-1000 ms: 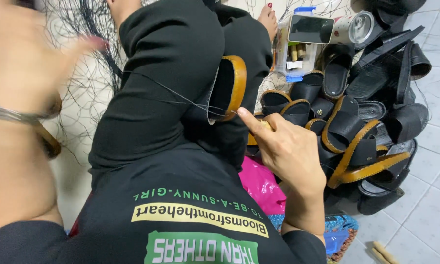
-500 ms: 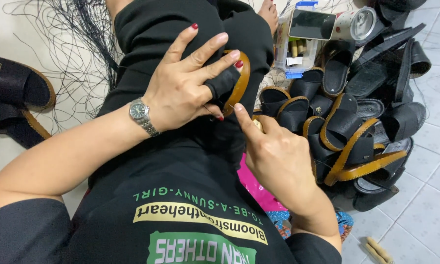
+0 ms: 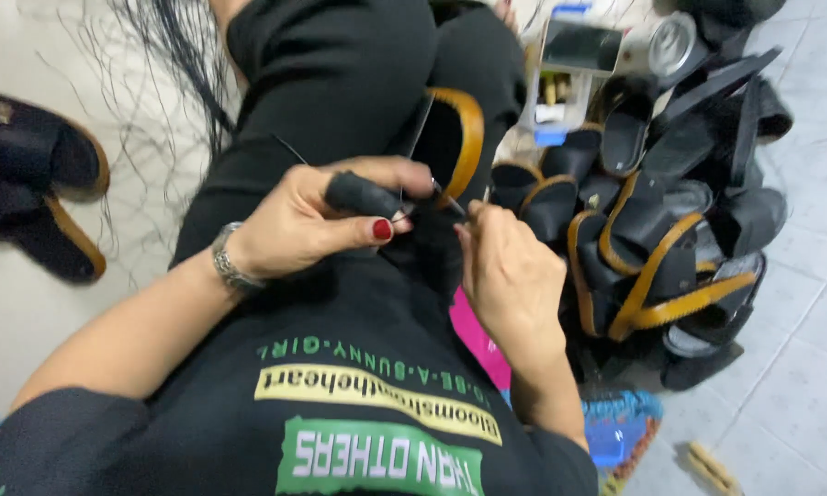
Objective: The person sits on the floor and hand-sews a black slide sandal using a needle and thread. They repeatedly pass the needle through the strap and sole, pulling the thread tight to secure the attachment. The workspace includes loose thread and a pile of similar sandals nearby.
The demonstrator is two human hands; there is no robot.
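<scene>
while the person is sitting on the floor with knees drawn up, both hands are meeting over the lap at a black sandal upper (image 3: 445, 138) with a tan edge. left hand (image 3: 326, 220) is coming in from the left, wearing a wristwatch (image 3: 230, 266), thumb and fingers closing narrow around the lower black end of the upper; a dark sleeve-like cover is sitting on the index finger (image 3: 363, 193). right hand (image 3: 510, 271) is coming up from below right, fingertips pinching tight on what looks like a thin needle (image 3: 450, 204), too small and blurred to be sure. a fine dark thread (image 3: 289, 147) is running off toward the upper left.

key relation: the upper is lying up and slightly right of both grips, resting against the black trouser leg (image 3: 340, 83), its long axis running near vertical in the view, tan rim facing right. the pinch point is sitting just between the two hands, touching the lower end of the upper. left hand is nearer, actually on the piece; right hand is only reaching it through the needle tip.

to the right a pile of black and tan sandal pieces (image 3: 652, 248) is lying on the tiled floor (image 3: 799, 349), well apart from the hands. finished sandals (image 3: 37, 202) are lying at far left. a small clear box (image 3: 569, 55) is sitting beyond the pile.
</scene>
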